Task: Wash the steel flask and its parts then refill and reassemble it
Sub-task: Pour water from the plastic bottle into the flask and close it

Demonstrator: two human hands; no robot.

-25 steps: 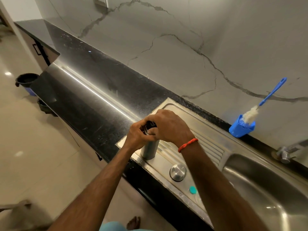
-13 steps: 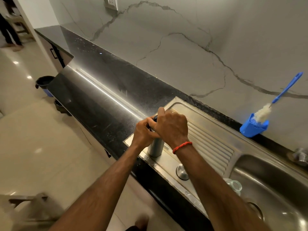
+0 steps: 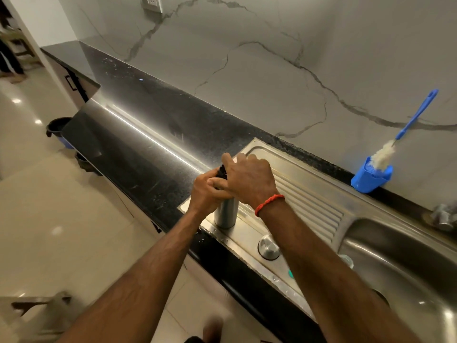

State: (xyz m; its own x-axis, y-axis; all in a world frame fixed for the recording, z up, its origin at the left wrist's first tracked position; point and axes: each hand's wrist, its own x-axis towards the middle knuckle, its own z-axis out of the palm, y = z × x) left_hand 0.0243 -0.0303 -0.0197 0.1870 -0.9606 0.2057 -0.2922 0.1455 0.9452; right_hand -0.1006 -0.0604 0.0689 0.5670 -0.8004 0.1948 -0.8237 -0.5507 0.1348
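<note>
A black speckled stone countertop (image 3: pixel 153 154) runs along a grey marble-patterned wall (image 3: pixel 272 70) that carries a wall socket (image 3: pixel 150 3). Glossy beige floor tiles (image 3: pixel 49 206) lie below, with a dark bucket (image 3: pixel 58 127) standing on them beside the counter's far end. Set into the counter is a stainless steel sink: a ribbed drainboard (image 3: pixel 309 199) and, to its right, a smooth basin (image 3: pixel 395 256) with a tap (image 3: pixel 442 216) behind it.

The steel flask (image 3: pixel 226 214) stands upright on the drainboard's near left corner – a plain brushed-metal cylinder, its upper half hidden by the hands. The left hand (image 3: pixel 205 194) is wrapped round the flask's upper body. The right hand (image 3: pixel 249 179), with a red thread bracelet (image 3: pixel 269 204) at its wrist, is curled over the dark cap (image 3: pixel 220 172) at the flask's top and grasps it.

A round domed steel lid (image 3: pixel 268 247) lies on the drainboard just right of the flask, apart from it. Against the wall a blue plastic holder (image 3: pixel 371 178) holds a bottle brush (image 3: pixel 415 117) – white bristles down, blue handle tilted to the right.
</note>
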